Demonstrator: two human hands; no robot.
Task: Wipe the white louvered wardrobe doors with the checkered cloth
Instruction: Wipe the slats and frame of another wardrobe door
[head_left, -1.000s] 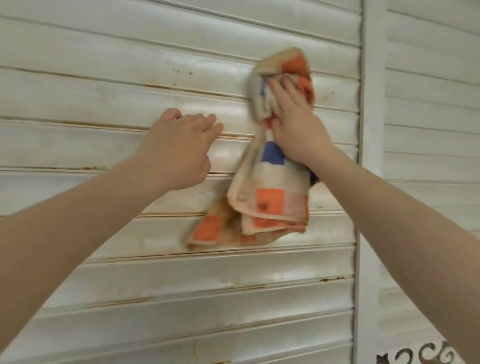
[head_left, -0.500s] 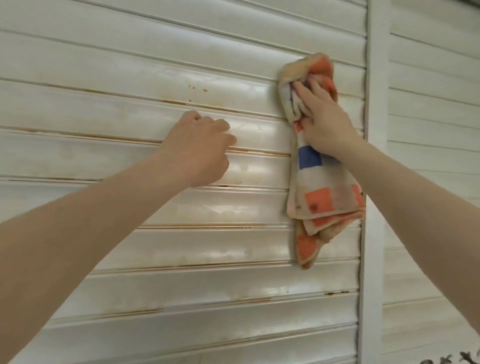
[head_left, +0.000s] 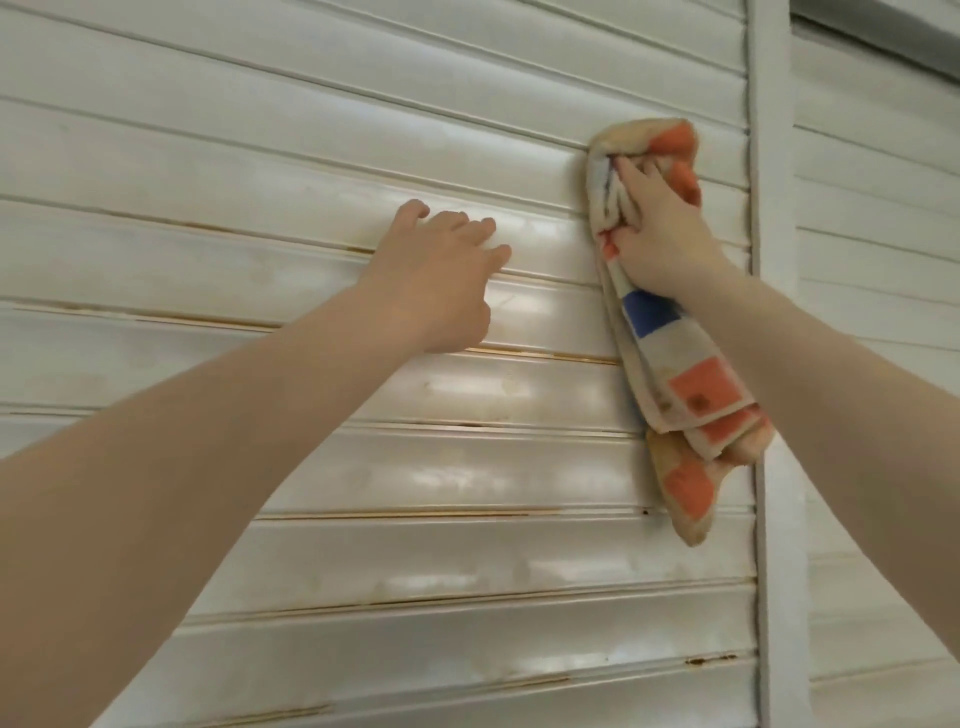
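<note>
The checkered cloth (head_left: 670, 338) is gripped against the door (head_left: 234, 156) by the right hand (head_left: 662, 239), the left hand (head_left: 441, 275) rested loose-fingered beside; slat grooves (head_left: 405, 514) should be followed firmly.

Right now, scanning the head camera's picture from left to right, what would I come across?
In order: left hand → checkered cloth → white upright frame post → second louvered door.

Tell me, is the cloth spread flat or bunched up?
Bunched up: the checkered cloth is crumpled under the right hand, its tail hanging in folds.
</note>
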